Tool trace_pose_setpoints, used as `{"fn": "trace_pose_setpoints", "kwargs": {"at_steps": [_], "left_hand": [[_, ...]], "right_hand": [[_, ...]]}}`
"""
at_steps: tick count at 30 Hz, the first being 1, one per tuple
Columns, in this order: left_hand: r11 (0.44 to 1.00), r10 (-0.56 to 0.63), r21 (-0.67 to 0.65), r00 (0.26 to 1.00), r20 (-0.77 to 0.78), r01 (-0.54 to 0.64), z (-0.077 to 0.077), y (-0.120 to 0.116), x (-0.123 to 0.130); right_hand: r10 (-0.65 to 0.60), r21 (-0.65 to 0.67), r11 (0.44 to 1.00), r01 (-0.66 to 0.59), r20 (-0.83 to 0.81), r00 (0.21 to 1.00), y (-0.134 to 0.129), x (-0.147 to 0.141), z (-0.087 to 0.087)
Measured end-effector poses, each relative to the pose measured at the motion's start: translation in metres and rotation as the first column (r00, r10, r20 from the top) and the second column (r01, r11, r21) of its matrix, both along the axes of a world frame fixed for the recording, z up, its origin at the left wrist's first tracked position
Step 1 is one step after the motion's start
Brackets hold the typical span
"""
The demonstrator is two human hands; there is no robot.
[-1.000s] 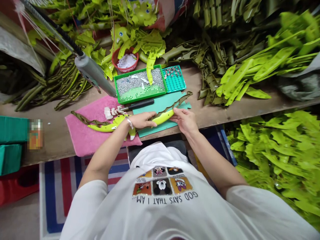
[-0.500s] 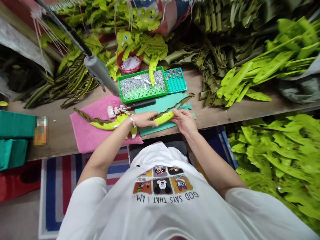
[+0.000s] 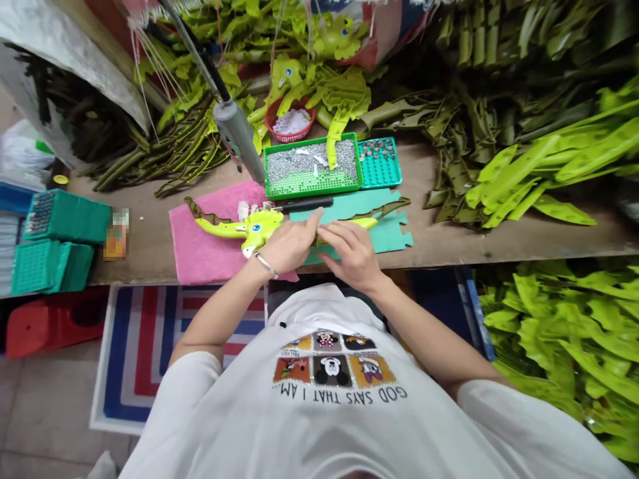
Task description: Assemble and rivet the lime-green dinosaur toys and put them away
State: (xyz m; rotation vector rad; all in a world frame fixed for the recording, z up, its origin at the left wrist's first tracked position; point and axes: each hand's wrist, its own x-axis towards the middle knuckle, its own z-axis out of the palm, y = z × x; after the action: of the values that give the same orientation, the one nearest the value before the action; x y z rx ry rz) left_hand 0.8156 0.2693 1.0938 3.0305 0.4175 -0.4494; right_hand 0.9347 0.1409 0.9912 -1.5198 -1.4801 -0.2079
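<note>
A long lime-green plastic toy animal (image 3: 255,227) with a blue eye lies across the bench before me. Dark olive strips run along its far side at both ends. My left hand (image 3: 292,243) is closed over its middle, right of the eye, its thumb and fingers partly hidden. Close beside it, my right hand (image 3: 351,256) curls its fingers onto the same toy, whose lime tip shows beyond the knuckles. What sits under the two hands is covered. A black-handled screwdriver (image 3: 307,203) rests just behind the toy.
Beyond lies a green tray (image 3: 312,189) of small metal screws, with a teal tray (image 3: 382,174) and red basket (image 3: 291,136) nearby. Pink cloth (image 3: 187,256) and a teal mat (image 3: 394,233) cover the bench (image 3: 444,229). A grey post (image 3: 239,136) stands left; lime parts (image 3: 559,332) pile right.
My right hand has moved in from the toy's right end to beside my left hand. The toy has turned so its eye shows. The whole view has shifted somewhat.
</note>
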Motion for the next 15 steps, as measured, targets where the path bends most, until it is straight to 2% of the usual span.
{"fn": "trace_pose_setpoints", "kwargs": {"at_steps": [2, 5, 8, 15], "left_hand": [[0.998, -0.016, 0.067, 1.000, 0.026, 0.014, 0.009, -0.002, 0.003], [0.978, -0.026, 0.206, 0.993, 0.112, 0.002, 0.014, -0.006, 0.006], [0.949, -0.094, 0.315, 0.975, 0.201, 0.026, 0.006, -0.001, 0.006], [0.878, -0.358, 0.439, 0.872, 0.334, 0.192, -0.015, 0.027, 0.010]], "right_hand": [[0.042, 0.008, 0.999, -0.043, 0.070, 0.997, 0.012, 0.000, 0.005], [0.019, 0.030, 0.999, -0.021, 0.067, 0.998, 0.027, 0.008, 0.010], [0.003, 0.099, 0.995, -0.008, 0.053, 0.999, 0.034, 0.013, 0.015], [-0.043, 0.184, 0.982, 0.033, 0.051, 0.998, 0.046, 0.012, 0.018]]}}
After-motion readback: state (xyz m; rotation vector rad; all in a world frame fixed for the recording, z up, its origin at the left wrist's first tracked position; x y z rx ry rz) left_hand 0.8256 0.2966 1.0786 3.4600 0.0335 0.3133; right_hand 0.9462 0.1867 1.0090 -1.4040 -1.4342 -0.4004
